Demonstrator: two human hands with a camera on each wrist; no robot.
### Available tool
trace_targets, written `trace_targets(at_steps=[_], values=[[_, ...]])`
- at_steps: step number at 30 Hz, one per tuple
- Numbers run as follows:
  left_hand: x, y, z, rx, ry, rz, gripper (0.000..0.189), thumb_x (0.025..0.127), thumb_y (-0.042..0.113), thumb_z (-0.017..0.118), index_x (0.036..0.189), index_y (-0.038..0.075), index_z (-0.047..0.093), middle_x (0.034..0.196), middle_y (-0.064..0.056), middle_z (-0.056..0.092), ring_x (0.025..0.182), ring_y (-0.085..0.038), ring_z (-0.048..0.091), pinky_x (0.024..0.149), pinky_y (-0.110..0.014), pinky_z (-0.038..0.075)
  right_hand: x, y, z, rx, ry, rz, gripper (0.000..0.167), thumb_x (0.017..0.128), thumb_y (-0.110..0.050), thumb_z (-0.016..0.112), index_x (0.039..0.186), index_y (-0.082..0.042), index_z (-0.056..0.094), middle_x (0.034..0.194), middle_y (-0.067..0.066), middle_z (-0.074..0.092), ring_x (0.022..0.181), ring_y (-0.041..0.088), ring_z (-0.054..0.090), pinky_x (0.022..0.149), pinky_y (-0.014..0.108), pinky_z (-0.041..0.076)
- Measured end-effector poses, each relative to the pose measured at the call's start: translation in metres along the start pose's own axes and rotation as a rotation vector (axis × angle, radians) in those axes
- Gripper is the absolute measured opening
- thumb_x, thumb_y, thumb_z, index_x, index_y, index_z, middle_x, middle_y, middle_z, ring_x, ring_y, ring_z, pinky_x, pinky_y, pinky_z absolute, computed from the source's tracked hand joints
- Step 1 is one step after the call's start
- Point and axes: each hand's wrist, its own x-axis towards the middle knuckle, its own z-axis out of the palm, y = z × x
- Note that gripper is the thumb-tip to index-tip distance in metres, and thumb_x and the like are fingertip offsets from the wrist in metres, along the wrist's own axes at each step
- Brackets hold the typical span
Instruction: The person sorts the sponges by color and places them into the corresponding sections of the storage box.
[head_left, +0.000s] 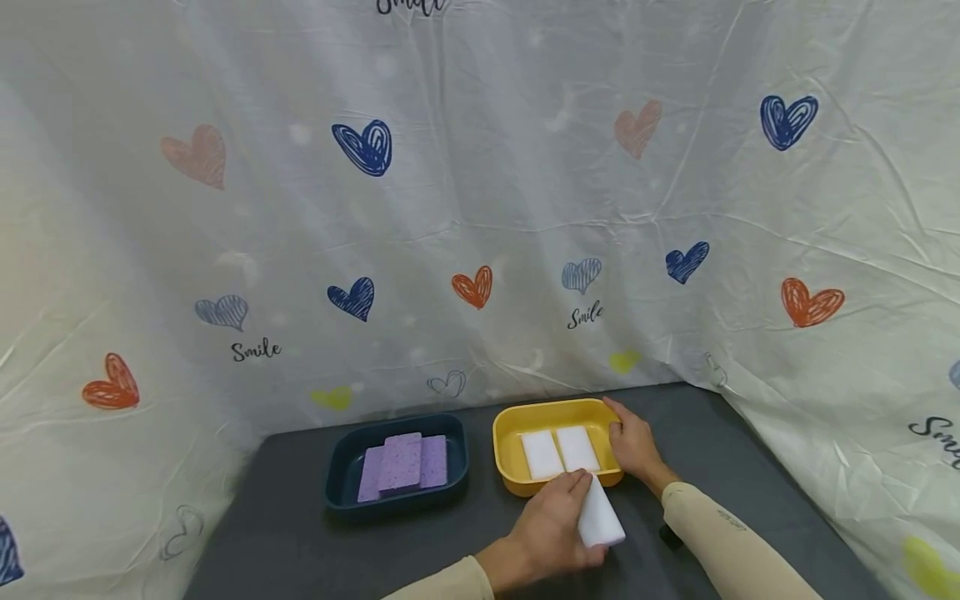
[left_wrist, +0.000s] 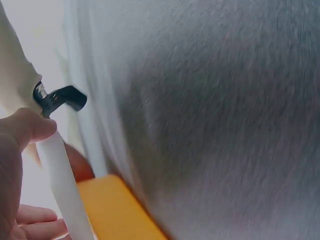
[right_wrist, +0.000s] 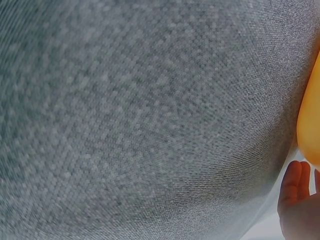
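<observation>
My left hand [head_left: 551, 525] pinches a white sponge block [head_left: 600, 517] just in front of the yellow tub [head_left: 504, 454]. In the left wrist view the thumb lies on one end of that block, with fingers near the lower part of its side. On the tub's right side, my right hand [head_left: 636, 442] grips the rim. The right wrist view catches only some of its fingers [right_wrist: 291, 185] beside the yellow wall. Two more white sponge blocks [head_left: 542, 454] lie side by side inside the tub.
Left of the yellow tub stands a dark blue tub [head_left: 335, 467] holding three purple sponges [head_left: 402, 462], one on top of the others. Both tubs sit on a dark grey table [head_left: 285, 533]. Behind it hangs a white sheet [head_left: 510, 183] printed with hearts.
</observation>
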Motion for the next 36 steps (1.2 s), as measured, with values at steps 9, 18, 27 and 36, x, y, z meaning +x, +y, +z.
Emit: trace_targets(at_steps=[9,18,27,36], values=[[0.014,-0.022,-0.032,-0.053,0.017,-0.095,0.094,0.081,0.048,0.095,0.154,0.002,0.057,0.150,-0.011,0.067,0.130,-0.022,0.066,0.116,-0.039,0.055,0.001,0.000,0.000,-0.020,-0.002,0.007,0.054,0.109,-0.006,0.041,0.162,-0.003,0.050,0.162,0.025,0.056,0.119,0.037,0.063,0.110,0.056,0.051],[0.031,-0.050,-0.053,-0.127,0.018,-0.161,0.094,0.085,0.044,0.092,0.160,0.005,0.050,0.155,-0.011,0.062,0.126,-0.025,0.066,0.114,-0.043,0.057,0.001,0.000,-0.001,-0.017,-0.011,0.004,0.054,0.110,-0.006,0.040,0.163,-0.004,0.049,0.162,0.023,0.056,0.116,0.035,0.062,0.103,0.051,0.049],[0.051,-0.064,-0.060,-0.110,-0.014,-0.135,0.094,0.086,0.043,0.092,0.161,0.005,0.049,0.163,-0.013,0.057,0.141,-0.029,0.060,0.120,-0.045,0.051,0.002,0.001,-0.002,-0.002,-0.016,0.012,0.054,0.110,-0.005,0.042,0.163,-0.005,0.049,0.161,0.023,0.057,0.108,0.033,0.063,0.098,0.047,0.050],[0.066,-0.071,-0.051,-0.098,-0.068,-0.086,0.094,0.089,0.042,0.091,0.163,0.005,0.048,0.167,-0.012,0.053,0.147,-0.029,0.056,0.124,-0.045,0.048,0.004,0.002,-0.001,-0.015,-0.005,0.011,0.054,0.109,-0.005,0.043,0.162,-0.005,0.052,0.161,0.022,0.058,0.110,0.033,0.063,0.098,0.048,0.050]])
